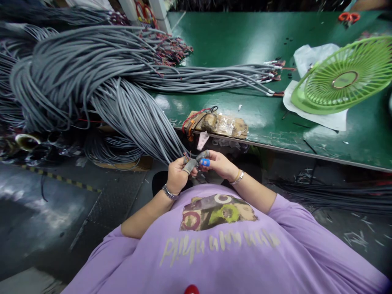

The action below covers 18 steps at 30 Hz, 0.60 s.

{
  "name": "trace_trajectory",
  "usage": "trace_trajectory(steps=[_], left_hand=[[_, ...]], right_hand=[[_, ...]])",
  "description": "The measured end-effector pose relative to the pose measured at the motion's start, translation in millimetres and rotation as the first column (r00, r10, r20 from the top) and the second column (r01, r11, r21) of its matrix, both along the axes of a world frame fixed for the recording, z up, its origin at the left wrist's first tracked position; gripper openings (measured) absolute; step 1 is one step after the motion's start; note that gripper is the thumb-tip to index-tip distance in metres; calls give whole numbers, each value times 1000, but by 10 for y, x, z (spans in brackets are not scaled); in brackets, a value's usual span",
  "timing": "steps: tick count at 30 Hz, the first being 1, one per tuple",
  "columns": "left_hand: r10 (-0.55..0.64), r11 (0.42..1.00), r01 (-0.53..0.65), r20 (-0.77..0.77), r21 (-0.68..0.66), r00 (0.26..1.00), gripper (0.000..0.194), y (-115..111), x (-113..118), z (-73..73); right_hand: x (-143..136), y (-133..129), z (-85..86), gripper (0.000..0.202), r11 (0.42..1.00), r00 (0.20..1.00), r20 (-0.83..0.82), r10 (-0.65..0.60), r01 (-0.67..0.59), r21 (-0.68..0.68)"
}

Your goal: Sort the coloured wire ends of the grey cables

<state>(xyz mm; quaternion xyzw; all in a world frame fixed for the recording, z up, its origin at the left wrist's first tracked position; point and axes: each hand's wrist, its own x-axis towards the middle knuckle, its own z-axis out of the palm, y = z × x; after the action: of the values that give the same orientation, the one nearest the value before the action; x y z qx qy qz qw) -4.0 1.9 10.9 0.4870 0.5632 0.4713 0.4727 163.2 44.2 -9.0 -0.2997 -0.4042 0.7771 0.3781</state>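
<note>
My left hand (180, 174) is closed on the end of a grey cable, with thin coloured wires poking up by its thumb. Opposite it, my right hand (219, 164) pinches at the same cable end, fingertips almost meeting those of the left. Grey wraps cover some fingertips on both hands, and a blue band circles a right finger. The grey cables (143, 118) run down off the table from a large bundle to my hands. Just beyond sits a taped cardboard piece (225, 124) with red and black leads (196, 118) at the table's edge.
A green fan (346, 79) stands on white paper on the green table (239, 41). More cables (214, 78) with stripped ends lie across it. Orange-handled scissors (349, 17) rest at the far right, near another person's arm (369, 5). Dark cables (330, 196) lie below, at right.
</note>
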Motion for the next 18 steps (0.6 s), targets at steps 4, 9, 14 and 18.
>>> trace_trajectory(steps=[4,9,14,18], left_hand=[[-86,996,86,-42,9,995,23,4,16,9],[-241,968,248,-137,39,961,20,-18,10,19],[-155,986,159,-63,54,986,28,-46,22,-8],[-70,997,69,43,30,997,28,-43,28,-42]], right_hand=[[-66,-41,31,40,993,993,40,-114,112,40],[-84,1,74,41,997,993,95,-72,70,31],[-81,25,54,42,998,996,78,-53,55,-30],[-77,15,56,44,997,996,42,-74,75,-31]])
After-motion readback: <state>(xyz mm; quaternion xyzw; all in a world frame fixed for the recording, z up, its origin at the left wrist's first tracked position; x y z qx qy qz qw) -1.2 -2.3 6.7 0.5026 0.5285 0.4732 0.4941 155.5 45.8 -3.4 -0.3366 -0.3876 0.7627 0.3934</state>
